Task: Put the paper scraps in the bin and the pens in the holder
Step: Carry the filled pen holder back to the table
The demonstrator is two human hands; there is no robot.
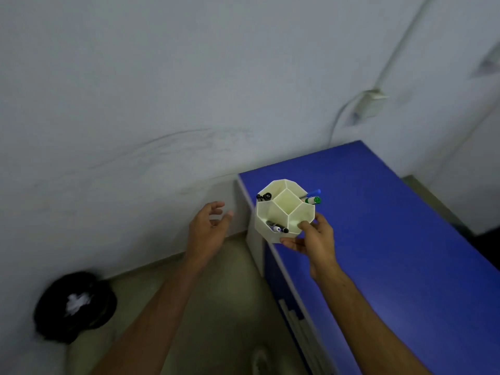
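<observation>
A cream pen holder (284, 209) with several honeycomb compartments is over the left end of the blue desk (392, 239). My right hand (313, 239) grips its near right wall, thumb over the rim. Pens stand in it: black ones (263, 197) at the left, a green-capped marker (313, 200) and a blue one at the right, dark ones (278, 228) at the front. My left hand (208, 228) hovers left of the holder, fingers relaxed, holding nothing. A black bin (73, 307) on the floor at lower left has white paper scraps (77, 303) inside.
A white wall fills the upper view, with a socket box and cable (370, 102) above the desk. The beige floor (216, 307) lies between bin and desk. A shoe tip (261, 358) shows at the bottom.
</observation>
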